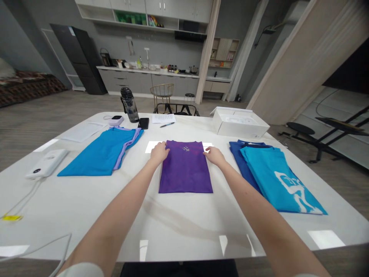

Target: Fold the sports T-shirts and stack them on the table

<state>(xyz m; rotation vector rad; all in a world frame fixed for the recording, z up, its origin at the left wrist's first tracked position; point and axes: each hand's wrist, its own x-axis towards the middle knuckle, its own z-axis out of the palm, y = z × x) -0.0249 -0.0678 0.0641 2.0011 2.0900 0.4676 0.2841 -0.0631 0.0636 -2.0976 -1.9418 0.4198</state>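
Observation:
A purple T-shirt (186, 169), folded into a neat rectangle with a small pale print near its top, lies flat on the white table in front of me. My left hand (159, 152) pinches its far left edge, fingers curled. At the far right edge, my right hand (215, 156) has its thumb and fingers closed on the fabric. To the left lie folded blue and lilac shirts (98, 152). On the right a stack of folded shirts holds a bright blue one (281, 179) with a white print, over a darker blue one (245, 165).
A white box (240, 122) with its lid up stands at the back right of the table (178, 227). Farther left are a water bottle (130, 105), a phone (143, 123), a pen (167, 124) and papers (83, 131). A white power bank (47, 163) trails cables at the left.

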